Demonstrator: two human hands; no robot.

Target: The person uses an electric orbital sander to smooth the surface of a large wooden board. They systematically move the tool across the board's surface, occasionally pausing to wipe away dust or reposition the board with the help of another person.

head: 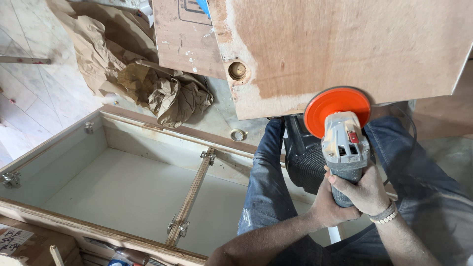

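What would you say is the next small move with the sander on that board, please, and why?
Probably slide the sander up and left along the plywood board. Its orange disc sits at the board's lower edge, both hands grip the body, left hand and right hand, and the pale sanded band runs leftwards towards the round hole while the middle is reddish-brown.

Both hands, left (329, 204) and right (362, 189), meet in a closed grip, forearms angled up from below.
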